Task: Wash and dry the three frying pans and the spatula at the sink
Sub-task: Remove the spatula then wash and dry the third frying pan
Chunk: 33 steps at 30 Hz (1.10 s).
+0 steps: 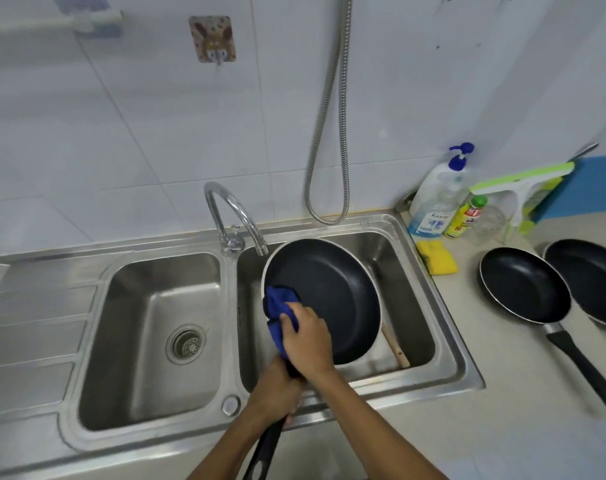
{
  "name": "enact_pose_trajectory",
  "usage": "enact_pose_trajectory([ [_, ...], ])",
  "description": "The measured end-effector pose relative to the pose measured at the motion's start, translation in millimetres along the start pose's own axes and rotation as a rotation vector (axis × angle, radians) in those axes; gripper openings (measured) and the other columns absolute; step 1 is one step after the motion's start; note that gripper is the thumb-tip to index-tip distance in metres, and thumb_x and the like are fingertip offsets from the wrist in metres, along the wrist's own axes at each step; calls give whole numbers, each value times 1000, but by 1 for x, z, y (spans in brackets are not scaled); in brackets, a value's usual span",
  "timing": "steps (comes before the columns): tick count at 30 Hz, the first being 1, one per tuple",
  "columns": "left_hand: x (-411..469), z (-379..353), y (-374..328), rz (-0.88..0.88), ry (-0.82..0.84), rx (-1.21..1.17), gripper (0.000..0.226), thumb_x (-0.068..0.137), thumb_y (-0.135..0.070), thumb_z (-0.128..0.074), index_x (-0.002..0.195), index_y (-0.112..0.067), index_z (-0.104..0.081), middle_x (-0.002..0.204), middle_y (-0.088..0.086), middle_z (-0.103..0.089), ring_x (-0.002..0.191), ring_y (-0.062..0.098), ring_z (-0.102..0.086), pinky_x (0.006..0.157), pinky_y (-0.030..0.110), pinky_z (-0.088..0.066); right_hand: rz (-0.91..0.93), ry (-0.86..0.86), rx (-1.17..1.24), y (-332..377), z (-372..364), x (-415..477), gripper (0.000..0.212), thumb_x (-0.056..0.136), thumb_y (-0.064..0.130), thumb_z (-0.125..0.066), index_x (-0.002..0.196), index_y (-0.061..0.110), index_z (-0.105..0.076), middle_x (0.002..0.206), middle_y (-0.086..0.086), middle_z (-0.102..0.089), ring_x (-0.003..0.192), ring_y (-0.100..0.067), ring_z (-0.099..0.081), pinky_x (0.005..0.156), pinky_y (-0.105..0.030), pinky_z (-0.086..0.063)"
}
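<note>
A large black frying pan [332, 292] is held tilted over the right basin [415, 271] of the steel sink. My left hand [275, 393] grips its black handle near the sink's front edge. My right hand [306, 336] presses a blue cloth [279, 306] against the pan's near-left rim. A wooden-handled spatula [395, 346] lies in the right basin, mostly hidden behind the pan. Two more black frying pans [524, 285] [592, 271] rest side by side on the counter to the right.
The curved faucet [237, 216] ends just above the pan's far rim. The left basin [156, 341] holds only its drain. A yellow sponge [436, 256], a soap pump bottle [440, 195], a small yellow bottle [466, 216] and cutting boards [536, 192] stand at the back right.
</note>
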<state>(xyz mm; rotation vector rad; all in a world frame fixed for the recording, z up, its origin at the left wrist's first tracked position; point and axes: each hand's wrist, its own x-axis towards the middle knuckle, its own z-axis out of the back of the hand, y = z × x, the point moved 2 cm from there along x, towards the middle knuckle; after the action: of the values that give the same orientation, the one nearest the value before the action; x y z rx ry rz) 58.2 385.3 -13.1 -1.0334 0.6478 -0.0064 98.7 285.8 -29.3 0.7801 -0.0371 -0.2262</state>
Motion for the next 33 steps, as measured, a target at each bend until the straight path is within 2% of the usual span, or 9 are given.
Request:
enact_pose_trajectory([
  [4, 3, -2, -11, -52, -17, -33, 17, 72, -24, -57, 83, -18, -69, 67, -7, -71, 59, 0, -59, 59, 22, -46, 237, -126, -104, 2, 17, -12, 32, 102, 39, -43, 129, 28, -58, 130, 8, -59, 102, -20, -54, 92, -29, -43],
  [8, 3, 12, -13, 71, -31, -160, 10, 81, -11, -62, 89, -12, -56, 53, -3, -55, 46, 18, -47, 45, 28, -40, 449, -169, -408, -64, 52, -19, 30, 100, 36, -48, 125, 28, -62, 126, 6, -60, 90, -19, -54, 79, -32, -50],
  [13, -13, 20, -15, 98, 61, -26, 26, 76, -19, -60, 100, -20, -51, 63, -2, -57, 44, 13, -52, 46, 26, -42, 309, -272, -572, -150, 93, 52, 38, 98, 38, -41, 117, 22, -69, 116, -4, -63, 84, -32, -56, 77, -43, -51],
  [17, -27, -3, -30, 123, 124, -112, 19, 85, -9, -57, 99, -15, -45, 57, 0, -49, 37, 12, -44, 40, 23, -39, 159, -359, -507, -122, 92, 106, 24, 95, 27, -57, 114, 16, -68, 110, -11, -64, 82, -38, -55, 73, -45, -51],
  [20, -32, -9, -32, 150, 132, -182, 21, 84, -7, -56, 100, -14, -44, 56, 1, -47, 38, 13, -42, 39, 23, -38, 22, -383, -256, -77, 76, 117, 25, 98, 24, -56, 119, 14, -62, 117, -15, -61, 93, -40, -57, 82, -46, -49],
  [23, -36, -10, -32, 172, 165, -173, 28, 82, -11, -57, 108, -15, -48, 57, 0, -49, 40, 15, -44, 40, 24, -39, 39, -262, -99, -22, 44, 108, 28, 100, 31, -52, 124, 18, -57, 123, -10, -55, 100, -33, -54, 83, -42, -48],
  [27, -34, -2, -33, 185, 181, -257, 26, 81, -8, -55, 106, -11, -52, 56, 0, -46, 41, 13, -39, 40, 24, -37, 451, 83, -76, 22, 14, 51, 34, 99, 39, -50, 130, 26, -56, 128, 2, -50, 106, -24, -54, 94, -38, -48],
  [30, -33, 8, -26, 191, 171, -276, 21, 83, -4, -52, 103, -8, -55, 58, 3, -47, 40, 13, -38, 40, 24, -36, 577, 323, -85, 20, 18, 24, 36, 99, 45, -48, 133, 36, -53, 133, 14, -48, 111, -15, -52, 97, -30, -45],
  [33, -35, 10, -17, 198, 123, -245, 21, 83, -4, -55, 104, -3, -51, 61, 7, -47, 39, 14, -36, 39, 23, -35, 575, 295, -143, 18, 22, 43, 34, 99, 42, -50, 133, 37, -50, 131, 12, -50, 111, -20, -54, 92, -38, -51],
])
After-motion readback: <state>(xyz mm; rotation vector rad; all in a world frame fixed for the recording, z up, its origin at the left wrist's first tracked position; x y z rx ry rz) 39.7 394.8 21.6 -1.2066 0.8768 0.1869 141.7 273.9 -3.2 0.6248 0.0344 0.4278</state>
